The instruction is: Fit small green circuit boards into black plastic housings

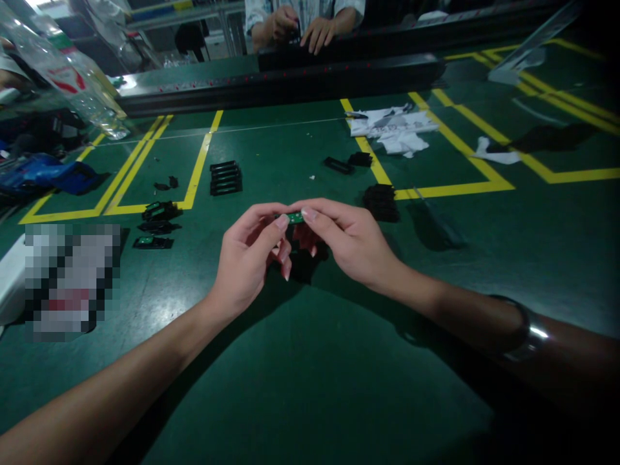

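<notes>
My left hand [252, 255] and my right hand [346, 239] meet over the middle of the green table [310, 374]. Together they pinch a small green circuit board [294, 217] between thumbs and forefingers. A dark part seems to sit under the fingers, mostly hidden. On my right forearm there is a dark bracelet [520, 329].
Black plastic parts lie in groups: a row of strips [225, 177], a pile [382, 201], two pieces [349, 163], and assembled pieces with green boards [157, 223] at left. White papers [394, 129] lie at the back. Another person's hands [303, 27] rest beyond a black rail [281, 84]. Yellow lines mark the table.
</notes>
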`<state>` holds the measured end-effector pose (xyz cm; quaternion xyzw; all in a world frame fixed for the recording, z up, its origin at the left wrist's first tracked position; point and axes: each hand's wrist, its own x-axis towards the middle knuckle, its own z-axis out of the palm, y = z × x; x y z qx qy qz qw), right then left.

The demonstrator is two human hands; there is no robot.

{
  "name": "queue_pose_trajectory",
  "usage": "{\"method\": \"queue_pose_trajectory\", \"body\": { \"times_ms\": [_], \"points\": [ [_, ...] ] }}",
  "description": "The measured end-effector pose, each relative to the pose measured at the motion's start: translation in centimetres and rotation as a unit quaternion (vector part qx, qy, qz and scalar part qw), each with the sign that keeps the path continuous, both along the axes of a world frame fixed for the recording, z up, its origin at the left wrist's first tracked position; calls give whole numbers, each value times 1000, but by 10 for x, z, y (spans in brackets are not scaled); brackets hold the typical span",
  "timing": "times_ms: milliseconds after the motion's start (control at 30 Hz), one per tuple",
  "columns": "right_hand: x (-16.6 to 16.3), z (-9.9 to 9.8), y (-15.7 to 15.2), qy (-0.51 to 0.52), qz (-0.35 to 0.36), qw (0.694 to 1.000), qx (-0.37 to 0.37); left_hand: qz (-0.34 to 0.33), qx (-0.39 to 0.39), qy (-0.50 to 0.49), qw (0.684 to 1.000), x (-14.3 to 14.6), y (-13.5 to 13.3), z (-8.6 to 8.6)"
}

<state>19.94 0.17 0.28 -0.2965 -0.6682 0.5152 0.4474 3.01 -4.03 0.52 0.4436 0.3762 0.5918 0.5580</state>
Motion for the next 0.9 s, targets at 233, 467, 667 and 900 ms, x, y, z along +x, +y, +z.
{"method": "queue_pose_trajectory", "body": {
  "times_ms": [233, 467, 667, 900],
  "points": [
    [0, 2, -2, -30, -23, 999, 35, 17, 48, 63, 997, 0, -3, -6],
    [0, 3, -2, -24, -49, 998, 44, 71, 77, 139, 985, 2, -9, -1],
    [0, 3, -3, -35, -52, 997, 47, 99, 96, 155, 978, 3, -12, 2],
    [-1, 1, -4, -39, -56, 994, 82, 114, 109, 163, 974, 5, -11, 1]
  ]
}}
